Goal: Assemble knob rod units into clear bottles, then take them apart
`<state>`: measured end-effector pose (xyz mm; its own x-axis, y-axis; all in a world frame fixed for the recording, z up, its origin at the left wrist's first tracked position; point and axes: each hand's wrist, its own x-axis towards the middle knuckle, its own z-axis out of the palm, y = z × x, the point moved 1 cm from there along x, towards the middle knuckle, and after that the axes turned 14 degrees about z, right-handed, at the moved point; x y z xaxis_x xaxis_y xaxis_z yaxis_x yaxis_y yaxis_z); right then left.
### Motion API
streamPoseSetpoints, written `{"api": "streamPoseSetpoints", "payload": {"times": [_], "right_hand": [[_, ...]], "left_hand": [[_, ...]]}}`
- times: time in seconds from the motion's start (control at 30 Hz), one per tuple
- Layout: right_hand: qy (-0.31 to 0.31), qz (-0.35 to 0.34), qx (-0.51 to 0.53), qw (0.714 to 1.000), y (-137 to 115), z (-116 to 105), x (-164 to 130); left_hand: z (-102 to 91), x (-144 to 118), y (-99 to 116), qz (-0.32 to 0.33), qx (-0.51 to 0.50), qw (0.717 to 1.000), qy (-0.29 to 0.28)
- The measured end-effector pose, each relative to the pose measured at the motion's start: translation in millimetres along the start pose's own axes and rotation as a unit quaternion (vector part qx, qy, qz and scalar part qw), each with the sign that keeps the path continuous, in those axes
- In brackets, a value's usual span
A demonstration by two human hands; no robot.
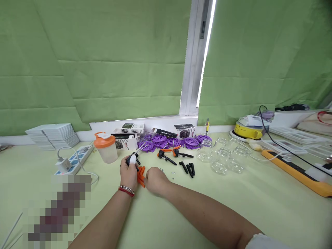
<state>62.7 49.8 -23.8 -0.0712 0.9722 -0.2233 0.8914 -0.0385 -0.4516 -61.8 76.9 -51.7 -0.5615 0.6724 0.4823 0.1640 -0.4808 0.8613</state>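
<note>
My left hand (129, 176), its thumb wrapped in white, is closed around a black plastic part (128, 160) with a thin pale stick-like piece rising beside it. Just right of it lie several orange plastic pieces (140, 175). My right hand (157, 181) is curled, its fingertips pinching at the edge of these pieces; the fingers hide the exact grip. Farther off, two black parts with orange levers (166, 157) lie on the table. Several short black handle pieces (190, 169) are to the right, near tiny metal bits (173, 173).
Purple plastic rings (192, 142) are piled along the wall beside cup holder boxes (185, 131). Clear lids (219, 166) cluster at right. A shaker cup (106, 147), power strip (75, 160) and white stack (53, 136) stand left. A yellow tape measure-like item (247, 131) sits far right.
</note>
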Motion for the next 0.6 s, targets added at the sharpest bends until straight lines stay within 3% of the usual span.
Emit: {"api": "streamPoseSetpoints", "payload": {"times": [0.2, 0.4, 0.5, 0.6], "right_hand": [[-0.027, 0.029, 0.082, 0.996, 3.9, 0.6, 4.3], [-0.009, -0.062, 0.184, 0.981, 25.2, -8.6, 14.6], [-0.072, -0.081, 0.291, 0.95, 45.9, -27.8, 10.5], [-0.173, -0.079, 0.411, 0.892, 74.2, -48.5, 1.0]], "left_hand": [[2.8, -3.2, 0.4, -0.053, -0.021, 0.998, -0.017], [2.5, -3.7, 5.7, -0.046, -0.021, 0.998, -0.023], [2.7, -5.3, 11.7, -0.024, -0.015, 0.999, -0.042], [4.3, -9.2, 18.6, -0.012, -0.012, 0.997, -0.077]]}}
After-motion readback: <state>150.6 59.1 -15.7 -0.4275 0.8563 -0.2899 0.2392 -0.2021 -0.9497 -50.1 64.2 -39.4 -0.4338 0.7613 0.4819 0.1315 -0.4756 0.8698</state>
